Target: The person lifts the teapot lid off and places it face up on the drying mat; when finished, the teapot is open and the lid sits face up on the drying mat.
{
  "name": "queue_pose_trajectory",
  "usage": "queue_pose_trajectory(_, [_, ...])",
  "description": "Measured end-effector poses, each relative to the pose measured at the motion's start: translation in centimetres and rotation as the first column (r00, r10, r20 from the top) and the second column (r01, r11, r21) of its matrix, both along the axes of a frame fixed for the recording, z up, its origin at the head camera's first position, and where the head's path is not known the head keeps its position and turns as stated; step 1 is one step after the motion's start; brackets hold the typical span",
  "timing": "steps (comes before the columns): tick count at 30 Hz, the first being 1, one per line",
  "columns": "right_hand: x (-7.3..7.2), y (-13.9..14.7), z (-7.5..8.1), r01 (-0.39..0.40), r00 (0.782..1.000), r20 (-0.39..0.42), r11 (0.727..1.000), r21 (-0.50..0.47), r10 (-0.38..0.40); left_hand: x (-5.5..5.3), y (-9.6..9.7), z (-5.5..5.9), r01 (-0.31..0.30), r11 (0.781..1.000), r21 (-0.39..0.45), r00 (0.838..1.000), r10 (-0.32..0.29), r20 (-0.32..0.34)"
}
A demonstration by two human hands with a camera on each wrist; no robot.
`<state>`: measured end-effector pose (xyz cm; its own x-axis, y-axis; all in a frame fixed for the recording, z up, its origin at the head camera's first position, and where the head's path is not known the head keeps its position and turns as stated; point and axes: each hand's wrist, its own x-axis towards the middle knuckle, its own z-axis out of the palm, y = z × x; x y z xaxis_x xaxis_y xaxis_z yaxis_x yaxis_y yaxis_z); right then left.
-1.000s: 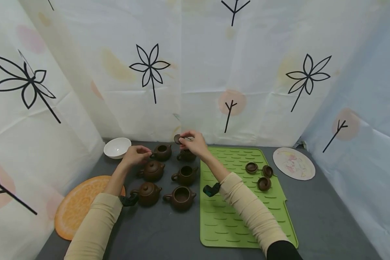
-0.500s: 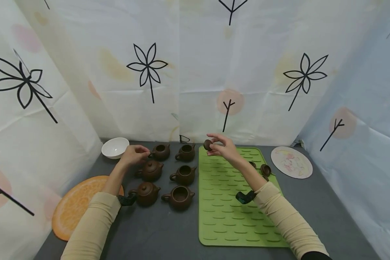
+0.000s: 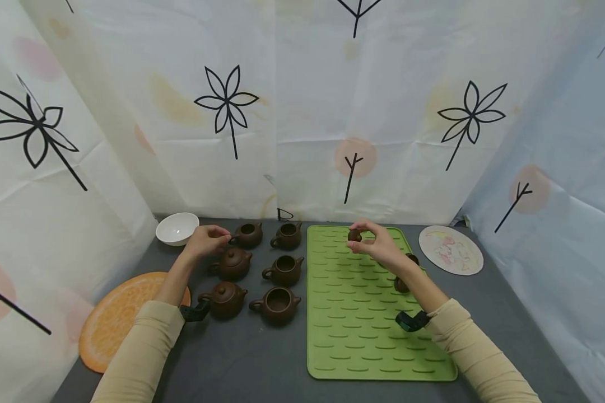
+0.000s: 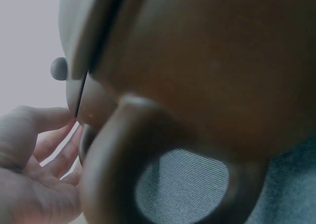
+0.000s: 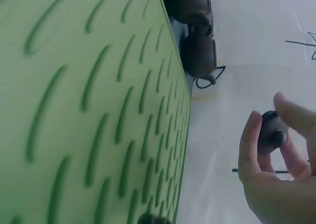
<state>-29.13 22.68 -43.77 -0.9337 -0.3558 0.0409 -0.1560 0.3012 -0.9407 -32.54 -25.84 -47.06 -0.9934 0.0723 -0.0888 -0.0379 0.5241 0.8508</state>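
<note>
The step in hand looks to be moving a lid (image 3: 354,235) across to the green mat (image 3: 343,336). The right hand (image 3: 380,243) pinches it between thumb and fingers, held up off the mat's far part; the right wrist view shows its small knob. The next move would seem to call for lowering it onto the mat, near the loose lids (image 3: 401,285) lying there — the right forearm partly hides these, so their count is uncertain — and then letting go without knocking them.

The left hand (image 3: 206,240) has its fingertips at the handle of the far-left pot (image 3: 247,240). Whether they pinch the handle or merely rest there cannot be told, since other pots block the left wrist view.

Six pots stand in two columns left of the mat. The far-left pot and the whole right column — far (image 3: 286,242), middle (image 3: 285,277) and near (image 3: 278,313) — are open; no contents can be made out in their dark insides. The middle-left pot (image 3: 234,267) and near-left pot (image 3: 226,302) wear lids, hiding what they hold. In the bowl (image 3: 168,239), only its own white surface shows.
</note>
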Motion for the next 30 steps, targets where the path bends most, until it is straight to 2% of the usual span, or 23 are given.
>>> queue_pose_trajectory(6, [1.5, 1.8, -0.1, 0.041, 0.999, -0.002, 0.996, 0.081, -0.041, 0.5, -0.1, 0.3, 0.056, 0.998, -0.012, 0.998, -0.056, -0.021])
queue_pose_trajectory(11, [2.8, 3.3, -0.3, 0.057, 0.998, -0.007, 0.993, 0.1, -0.057, 1.2, -0.6, 0.6, 0.089, 0.996, -0.001, 0.996, -0.089, 0.014])
queue_pose_trajectory(14, [3.4, 4.2, -0.6, 0.024, 1.0, 0.013, 0.996, 0.088, -0.025, 1.7, -1.1, 0.8, 0.1, 0.995, -0.018, 0.995, -0.099, 0.032])
queue_pose_trajectory(19, [4.4, 5.5, -1.3, -0.055, 0.997, 0.061, 0.998, 0.041, 0.052, 3.0, -1.6, 1.2, 0.134, 0.991, -0.028, 0.991, -0.133, 0.025])
queue_pose_trajectory(22, [4.8, 6.1, -1.6, -0.078, 0.995, 0.06, 0.996, 0.048, 0.075, 3.9, -2.0, 1.4, 0.148, 0.988, -0.035, 0.989, -0.148, 0.014])
queue_pose_trajectory(25, [5.1, 6.2, -1.7, -0.076, 0.995, 0.075, 0.993, 0.086, 0.069, 4.5, -2.4, 1.1, 0.156, 0.986, -0.062, 0.988, -0.156, 0.002])
queue_pose_trajectory(30, [5.4, 6.1, -2.0, -0.078, 0.995, 0.081, 0.986, 0.145, 0.067, 5.2, -2.5, 0.2, 0.127, 0.989, -0.07, 0.991, -0.13, -0.038])
